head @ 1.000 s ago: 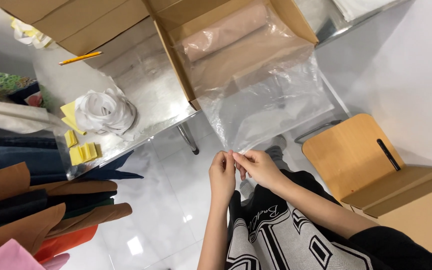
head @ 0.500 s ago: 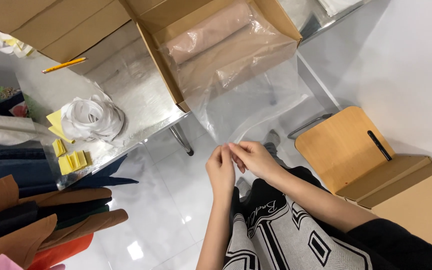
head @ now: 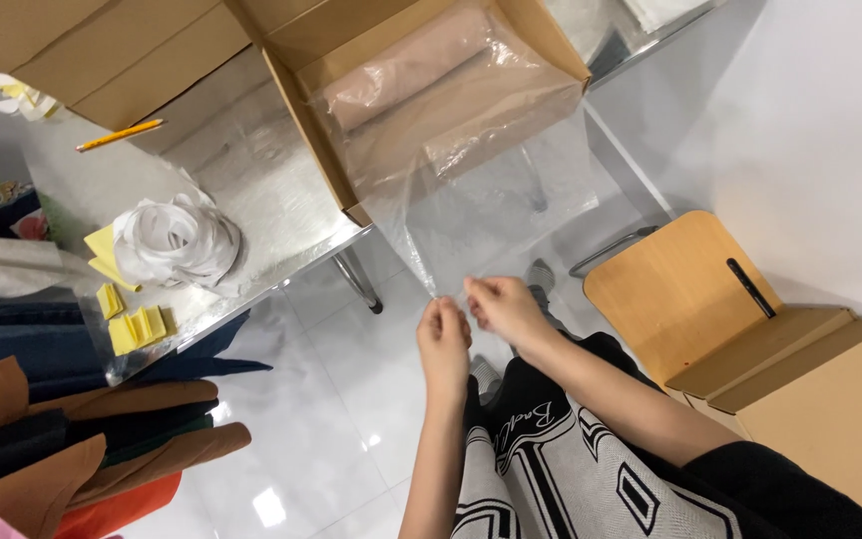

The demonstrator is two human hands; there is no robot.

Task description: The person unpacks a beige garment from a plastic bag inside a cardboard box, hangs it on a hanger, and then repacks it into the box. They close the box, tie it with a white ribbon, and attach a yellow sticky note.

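Both hands, left hand (head: 444, 339) and right hand (head: 500, 305), are pinched side by side on the corner of a clear plastic bag (head: 471, 190), which is stretched up into an open cardboard box (head: 421, 90) where tan rolls (head: 421, 60) are held. Yellow slips (head: 137, 327) are laid on the steel table (head: 271, 215).

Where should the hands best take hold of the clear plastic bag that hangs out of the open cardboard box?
Probably at the free lower edge of the clear plastic bag, coming from below, on the person's side. The film hangs down from the cardboard box and narrows there, where the left hand and right hand pinch it.
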